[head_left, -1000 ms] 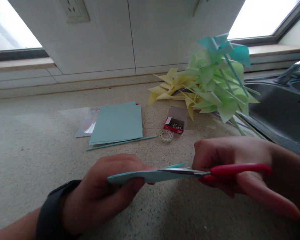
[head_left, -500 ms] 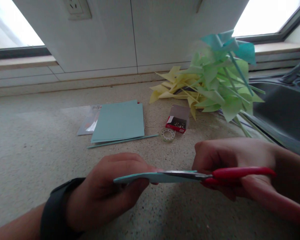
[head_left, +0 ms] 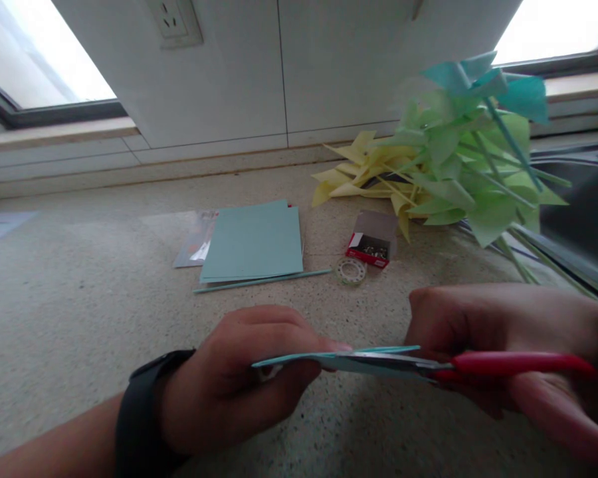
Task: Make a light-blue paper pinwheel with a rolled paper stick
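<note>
My left hand [head_left: 252, 378], with a black band on its wrist, pinches a light blue sheet of paper [head_left: 373, 366] seen nearly edge-on above the counter. My right hand [head_left: 498, 352] grips red-handled scissors [head_left: 513, 362], the thumb below the upper handle. Their metal blades point left and lie along the paper, which shows both above and below them. The blade tips end close to my left fingertips. Part of the right fingers is hidden behind the handles.
Blue paper squares [head_left: 254, 242] lie on a plastic sleeve [head_left: 194, 232], with a thin blue stick [head_left: 264, 281] in front. A tape roll [head_left: 350, 271] sits by an open red box [head_left: 371, 249] of small metal pieces. Paper pinwheels [head_left: 443, 146] pile up beside the sink [head_left: 583, 206].
The view has shifted, so everything sits further right. The paper's edges now stand further apart around the scissor blades. Both hands keep their holds.
</note>
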Demonstrator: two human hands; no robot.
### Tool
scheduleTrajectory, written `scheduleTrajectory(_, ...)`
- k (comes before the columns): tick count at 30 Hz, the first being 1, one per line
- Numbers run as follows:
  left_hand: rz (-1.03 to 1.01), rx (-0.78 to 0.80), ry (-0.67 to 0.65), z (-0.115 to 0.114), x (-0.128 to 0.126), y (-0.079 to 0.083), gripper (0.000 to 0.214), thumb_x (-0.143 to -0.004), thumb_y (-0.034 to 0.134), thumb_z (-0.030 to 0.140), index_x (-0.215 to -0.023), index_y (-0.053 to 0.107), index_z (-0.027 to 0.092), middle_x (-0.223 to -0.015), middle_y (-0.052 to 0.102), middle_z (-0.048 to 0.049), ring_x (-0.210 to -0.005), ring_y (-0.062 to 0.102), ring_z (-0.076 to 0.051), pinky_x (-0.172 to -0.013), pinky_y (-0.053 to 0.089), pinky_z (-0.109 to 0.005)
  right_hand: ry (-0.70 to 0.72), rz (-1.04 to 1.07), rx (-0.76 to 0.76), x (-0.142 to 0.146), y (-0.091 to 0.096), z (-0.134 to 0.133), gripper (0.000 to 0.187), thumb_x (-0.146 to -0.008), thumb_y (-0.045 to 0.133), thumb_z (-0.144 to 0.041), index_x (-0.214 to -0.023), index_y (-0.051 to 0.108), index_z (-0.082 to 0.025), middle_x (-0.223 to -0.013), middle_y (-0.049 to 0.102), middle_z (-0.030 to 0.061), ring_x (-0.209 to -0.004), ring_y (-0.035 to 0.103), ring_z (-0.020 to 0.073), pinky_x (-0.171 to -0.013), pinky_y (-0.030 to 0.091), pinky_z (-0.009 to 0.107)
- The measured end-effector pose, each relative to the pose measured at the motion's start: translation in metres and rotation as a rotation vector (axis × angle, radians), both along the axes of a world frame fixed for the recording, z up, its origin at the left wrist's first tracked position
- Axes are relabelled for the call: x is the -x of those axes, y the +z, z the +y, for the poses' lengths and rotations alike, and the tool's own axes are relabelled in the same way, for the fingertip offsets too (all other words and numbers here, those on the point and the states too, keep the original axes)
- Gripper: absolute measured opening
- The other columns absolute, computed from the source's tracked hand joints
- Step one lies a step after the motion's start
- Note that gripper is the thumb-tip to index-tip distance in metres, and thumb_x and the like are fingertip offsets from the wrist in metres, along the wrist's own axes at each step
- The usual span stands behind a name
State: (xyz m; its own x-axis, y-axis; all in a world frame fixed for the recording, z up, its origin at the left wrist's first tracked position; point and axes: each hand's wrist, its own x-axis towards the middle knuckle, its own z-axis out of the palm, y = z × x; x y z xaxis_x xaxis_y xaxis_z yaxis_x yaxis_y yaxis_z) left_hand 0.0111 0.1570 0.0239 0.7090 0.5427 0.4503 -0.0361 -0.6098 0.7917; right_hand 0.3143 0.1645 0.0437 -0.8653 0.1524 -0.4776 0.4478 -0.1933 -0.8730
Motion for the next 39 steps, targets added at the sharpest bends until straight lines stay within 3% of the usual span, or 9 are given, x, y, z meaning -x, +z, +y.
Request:
scheduleTrajectory(3,0.002,-0.009,-0.015,0.000,0.000,0.001,0.030,-0.091,0.059,0.003,-0.115,0.072,0.017,-0.079,0.072,-0.0065,-0.066,0.065,-0.014,-0.061,0.051,-0.022,-0.079,-0.179,0.057,0.001,-0.001,-0.001,0.075,-0.055,0.070,-0.091,-0.072,0.050,-0.021,-0.063,0.050,-0.0054,-0.051,0.039,0.0098,-0.044,0.034,0.023)
scheduleTrajectory(8,0.018,-0.004,-0.048,0.001,0.000,0.001,0.034,-0.091,0.059,0.003,-0.119,0.072,0.019,-0.085,0.076,-0.0091,-0.071,0.068,-0.016,-0.065,0.053,-0.023,-0.057,-0.241,0.029,0.006,0.004,0.001,0.080,-0.047,0.068,-0.093,-0.071,0.052,-0.018,-0.065,0.053,-0.0051,-0.054,0.043,0.0090,-0.049,0.034,0.024)
scheduleTrajectory(15,0.004,-0.015,-0.069,0.001,-0.001,-0.001,0.032,-0.091,0.059,0.001,-0.118,0.072,0.011,-0.084,0.075,-0.0117,-0.070,0.067,-0.016,-0.063,0.052,-0.023,-0.058,-0.254,-0.023,0.016,0.012,0.001,0.086,-0.046,0.057,-0.100,-0.069,0.054,-0.018,-0.063,0.050,-0.0047,-0.054,0.039,0.0091,-0.050,0.036,0.025)
scheduleTrajectory(27,0.008,-0.037,-0.071,0.001,-0.003,-0.005,0.029,-0.092,0.059,0.002,-0.118,0.072,0.005,-0.085,0.075,-0.0134,-0.071,0.066,-0.016,-0.062,0.050,-0.023,-0.038,-0.308,0.005,0.020,0.018,0.002,0.080,-0.047,0.073,-0.091,-0.071,0.051,-0.018,-0.065,0.052,-0.0053,-0.054,0.041,0.0072,-0.049,0.033,0.021)
scheduleTrajectory(33,0.017,-0.047,-0.065,0.001,-0.002,-0.005,0.030,-0.092,0.059,0.001,-0.118,0.072,0.006,-0.085,0.075,-0.0122,-0.070,0.065,-0.015,-0.062,0.050,-0.023,-0.088,-0.313,0.038,0.023,0.017,-0.001,0.078,-0.048,0.072,-0.091,-0.067,0.050,-0.018,-0.056,0.042,-0.0082,-0.049,0.036,0.0062,-0.045,0.035,0.020)
scheduleTrajectory(39,0.027,-0.050,-0.058,0.001,-0.001,-0.002,0.030,-0.092,0.058,0.002,-0.119,0.072,0.005,-0.082,0.074,-0.0119,-0.067,0.064,-0.015,-0.060,0.049,-0.024,-0.094,-0.315,0.033,0.023,0.016,0.000,0.079,-0.052,0.069,-0.092,-0.071,0.054,-0.018,-0.058,0.050,-0.0061,-0.049,0.041,0.0064,-0.044,0.034,0.019)
